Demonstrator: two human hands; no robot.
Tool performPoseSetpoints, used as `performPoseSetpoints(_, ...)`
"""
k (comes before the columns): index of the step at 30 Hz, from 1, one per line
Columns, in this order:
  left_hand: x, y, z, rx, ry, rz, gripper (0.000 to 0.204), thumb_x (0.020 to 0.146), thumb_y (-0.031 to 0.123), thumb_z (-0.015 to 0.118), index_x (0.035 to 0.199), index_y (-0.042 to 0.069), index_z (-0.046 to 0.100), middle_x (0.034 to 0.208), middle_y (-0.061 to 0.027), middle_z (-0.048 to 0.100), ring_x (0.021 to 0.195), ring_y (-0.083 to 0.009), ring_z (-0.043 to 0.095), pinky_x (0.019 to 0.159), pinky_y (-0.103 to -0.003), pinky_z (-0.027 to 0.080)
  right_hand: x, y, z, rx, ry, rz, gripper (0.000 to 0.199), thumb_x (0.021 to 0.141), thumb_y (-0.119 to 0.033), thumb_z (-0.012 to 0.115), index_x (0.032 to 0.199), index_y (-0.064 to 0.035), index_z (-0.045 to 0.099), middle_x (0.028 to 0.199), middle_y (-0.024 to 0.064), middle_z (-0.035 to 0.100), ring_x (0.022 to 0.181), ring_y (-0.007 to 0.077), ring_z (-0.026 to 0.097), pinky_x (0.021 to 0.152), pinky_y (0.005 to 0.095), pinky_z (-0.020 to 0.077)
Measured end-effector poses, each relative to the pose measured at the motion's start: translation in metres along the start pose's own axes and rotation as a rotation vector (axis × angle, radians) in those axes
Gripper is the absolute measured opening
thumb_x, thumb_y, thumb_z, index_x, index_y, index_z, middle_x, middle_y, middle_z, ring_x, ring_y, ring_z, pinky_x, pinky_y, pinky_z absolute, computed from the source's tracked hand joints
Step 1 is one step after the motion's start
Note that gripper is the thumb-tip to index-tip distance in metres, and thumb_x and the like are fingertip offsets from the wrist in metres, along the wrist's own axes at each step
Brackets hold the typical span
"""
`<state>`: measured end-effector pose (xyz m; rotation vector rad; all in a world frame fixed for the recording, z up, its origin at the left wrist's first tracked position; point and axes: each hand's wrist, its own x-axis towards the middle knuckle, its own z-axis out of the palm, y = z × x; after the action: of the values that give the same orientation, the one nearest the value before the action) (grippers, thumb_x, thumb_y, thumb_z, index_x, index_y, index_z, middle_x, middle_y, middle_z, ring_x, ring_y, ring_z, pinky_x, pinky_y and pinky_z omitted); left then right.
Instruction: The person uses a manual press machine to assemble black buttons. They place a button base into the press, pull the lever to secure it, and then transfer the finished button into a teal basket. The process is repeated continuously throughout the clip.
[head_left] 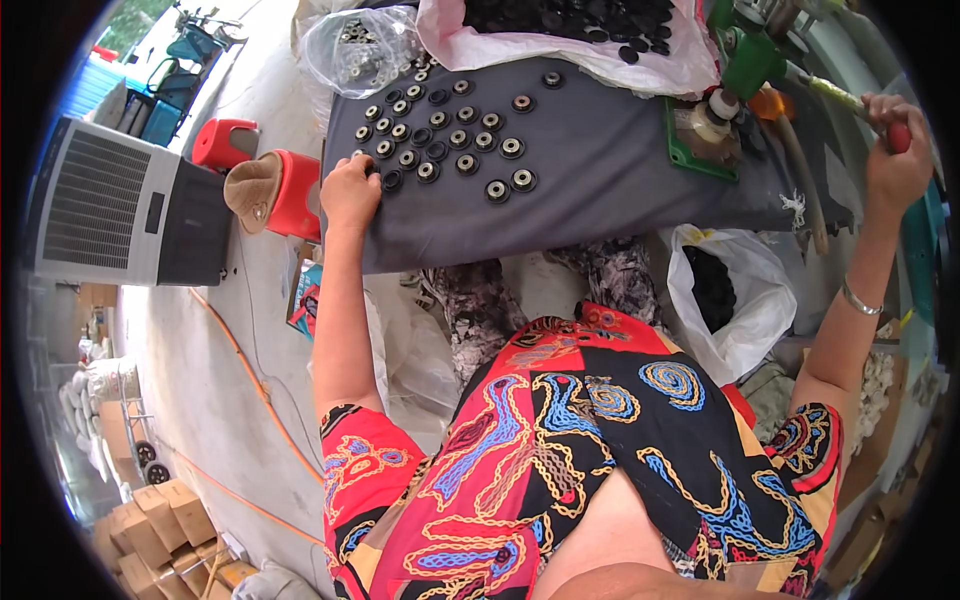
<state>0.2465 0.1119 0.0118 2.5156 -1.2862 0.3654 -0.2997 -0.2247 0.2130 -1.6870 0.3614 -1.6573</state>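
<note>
Left hand (349, 190) laid on left edge of grey cloth-covered surface (600, 190), fingers curled over small black round ring part (372, 168); grasp cannot be told. Rows of like black-and-metal rings (445, 135) spread just right of it. Right hand (893, 160) clenched around red-tipped lever handle (898, 136) of green press (745, 65), far right.

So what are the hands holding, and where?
The right hand grips the red knob ending the lever. The left hand holds nothing, resting by the black rings.
</note>
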Motion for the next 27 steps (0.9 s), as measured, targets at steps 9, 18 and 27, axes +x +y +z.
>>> performPoseSetpoints(9, 0.004, 0.001, -0.001, 0.011, -0.100, 0.057, 0.017, 0.073, 0.009, 0.068, 0.089, 0.005, 0.067, 0.094, -0.0153, 0.067, 0.087, -0.0344, 0.066, 0.078, -0.045, 0.053, 0.004, 0.001, -0.014, 0.025, -0.130, -0.009, 0.013, 0.094, -0.002, 0.039, 0.086, 0.0015, 0.049, 0.081, 0.0133, 0.050, 0.076, 0.0234, 0.052, 0.089, 0.0437, 0.0504)
performPoseSetpoints(18, 0.015, -0.003, -0.012, -0.081, -0.271, 0.118, 0.031, 0.070, 0.007, 0.065, 0.101, 0.005, 0.069, 0.102, -0.0186, 0.066, 0.098, -0.0371, 0.064, 0.089, -0.044, 0.052, -0.003, -0.015, 0.034, -0.417, 0.316, 0.054, 0.018, 0.092, -0.004, 0.037, 0.075, -0.0040, 0.044, 0.070, 0.0087, 0.045, 0.067, 0.0202, 0.047, 0.074, 0.0325, 0.0455)
performPoseSetpoints(27, -0.033, 0.071, -0.022, -0.722, 0.060, -0.023, 0.029, 0.070, -0.001, 0.068, 0.099, 0.002, 0.067, 0.096, -0.0161, 0.065, 0.087, -0.0344, 0.064, 0.080, -0.042, 0.052, 0.004, 0.000, -0.014, -0.022, -0.041, 0.007, 0.017, 0.094, -0.009, 0.044, 0.082, 0.0010, 0.051, 0.080, 0.0134, 0.052, 0.076, 0.0240, 0.052, 0.090, 0.0442, 0.0487)
